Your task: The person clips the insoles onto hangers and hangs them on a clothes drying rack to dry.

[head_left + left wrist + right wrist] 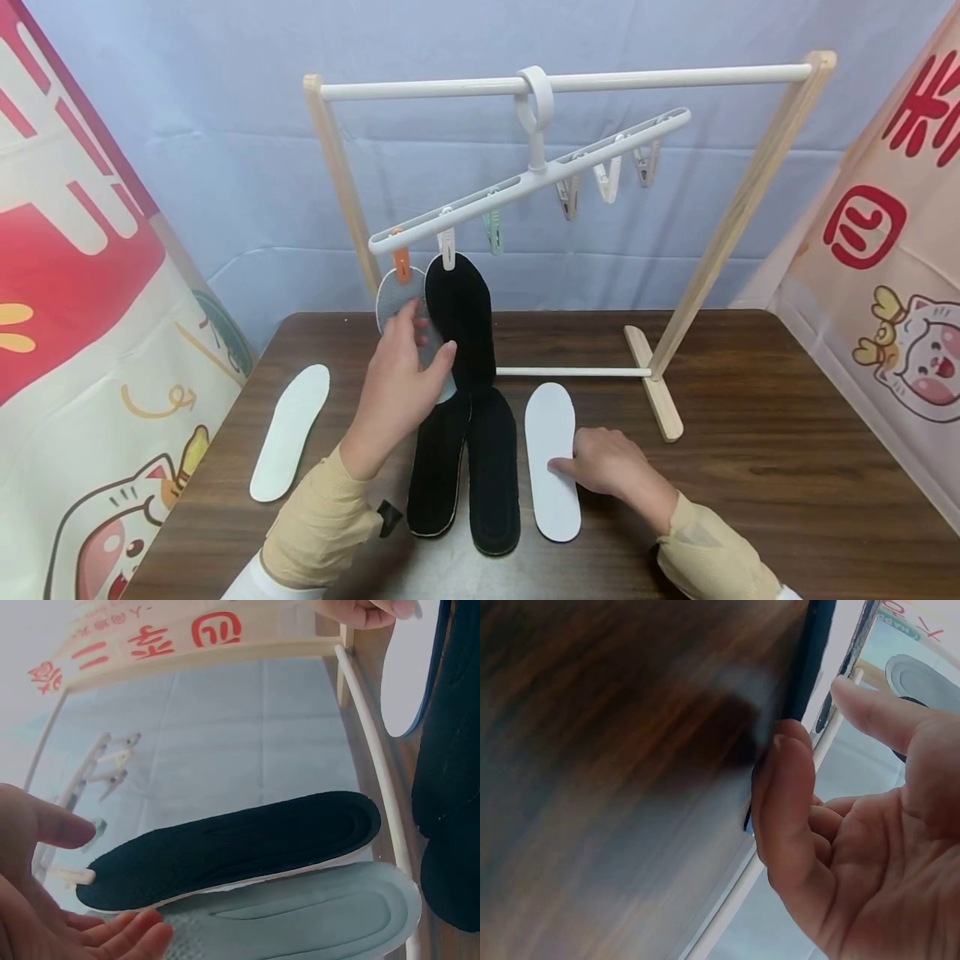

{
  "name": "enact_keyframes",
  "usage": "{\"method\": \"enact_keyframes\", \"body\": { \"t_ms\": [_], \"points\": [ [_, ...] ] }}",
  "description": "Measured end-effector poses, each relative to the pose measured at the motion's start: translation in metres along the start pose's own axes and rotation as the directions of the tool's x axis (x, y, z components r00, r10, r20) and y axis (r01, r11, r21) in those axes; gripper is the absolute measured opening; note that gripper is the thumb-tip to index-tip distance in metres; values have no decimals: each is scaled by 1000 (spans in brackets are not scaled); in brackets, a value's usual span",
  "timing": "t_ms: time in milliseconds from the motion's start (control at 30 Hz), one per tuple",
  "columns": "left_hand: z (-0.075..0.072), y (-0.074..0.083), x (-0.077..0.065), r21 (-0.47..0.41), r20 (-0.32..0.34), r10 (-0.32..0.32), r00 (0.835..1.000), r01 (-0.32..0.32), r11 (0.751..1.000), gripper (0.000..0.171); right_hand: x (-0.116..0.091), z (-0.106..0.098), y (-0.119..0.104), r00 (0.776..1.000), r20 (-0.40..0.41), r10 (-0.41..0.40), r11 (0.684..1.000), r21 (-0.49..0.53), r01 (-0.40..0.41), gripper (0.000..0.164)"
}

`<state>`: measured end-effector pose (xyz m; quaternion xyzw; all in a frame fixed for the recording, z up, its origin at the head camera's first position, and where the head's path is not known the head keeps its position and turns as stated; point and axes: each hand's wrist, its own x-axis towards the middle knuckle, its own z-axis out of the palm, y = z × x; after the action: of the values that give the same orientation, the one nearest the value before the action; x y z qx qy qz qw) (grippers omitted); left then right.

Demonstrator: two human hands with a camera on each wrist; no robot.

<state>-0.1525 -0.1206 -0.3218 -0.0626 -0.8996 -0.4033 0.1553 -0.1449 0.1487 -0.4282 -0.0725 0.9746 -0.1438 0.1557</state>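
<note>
My left hand (397,387) is raised with spread fingers in front of a grey insole (390,302), which hangs from an orange clip (402,264). Beside it a black insole (467,321) hangs from a white clip (447,250); both clips belong to a white clip hanger (468,201), tilted down at the left. On the table, my right hand (609,462) pinches the right edge of a white insole (553,507), thumb on top and index finger at its dark underside (804,682). Two black insoles (495,492) lie just left of it.
Another white insole (291,433) lies at the table's left. A wooden rack (720,233) with a white top bar (660,79) carries the hanger. Several unused clips (609,179) dangle from its right part. Printed cloths hang at both sides.
</note>
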Motion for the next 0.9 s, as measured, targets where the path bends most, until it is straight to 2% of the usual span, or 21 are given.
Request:
{"method": "enact_keyframes", "body": {
  "t_ms": [200, 367, 500, 633, 900],
  "points": [
    [1, 3, -2, -38, -89, 45, 995, -48, 998, 64, 4, 2, -2, 999, 34, 33, 998, -48, -32, 48],
    [2, 7, -3, -70, -117, 88, 989, -96, 993, 55, 6, 1, -2, 998, 53, 25, 999, -49, -22, 49],
    [3, 13, -2, -91, -99, 104, 990, -113, 989, 50, 7, 2, -1, 997, 77, 29, 998, 55, -33, 44],
    [4, 18, 0, -89, -85, 139, 987, -147, 985, 49, 8, 3, 0, 994, 98, 37, 981, 184, -55, 36],
    [7, 27, 8, -121, -75, 180, 981, -188, 975, 47, 8, 5, 1, 997, 79, -3, 948, 316, -22, 27]
  ]
}}
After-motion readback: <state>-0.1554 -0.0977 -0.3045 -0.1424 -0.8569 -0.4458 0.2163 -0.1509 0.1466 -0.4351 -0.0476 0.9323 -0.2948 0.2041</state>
